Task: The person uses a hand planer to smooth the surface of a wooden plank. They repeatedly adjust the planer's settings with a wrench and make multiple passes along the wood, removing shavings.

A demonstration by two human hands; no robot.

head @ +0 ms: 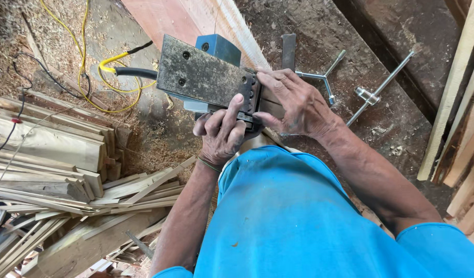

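Both hands grip an upturned electric planer: the left hand curls around its near edge, thumb on the sole, and the right hand pinches the blade end. A T-handled wrench lies unused just beyond the planer; the adjustment looks underway.

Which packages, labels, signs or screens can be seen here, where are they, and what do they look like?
None show in this view.
Both hands, left and right, grip an upturned electric planer with a grey metal base and blue body.
A yellow cable trails behind it over sawdust.
Wood offcuts are stacked on the left.
A metal T-wrench lies on the right.
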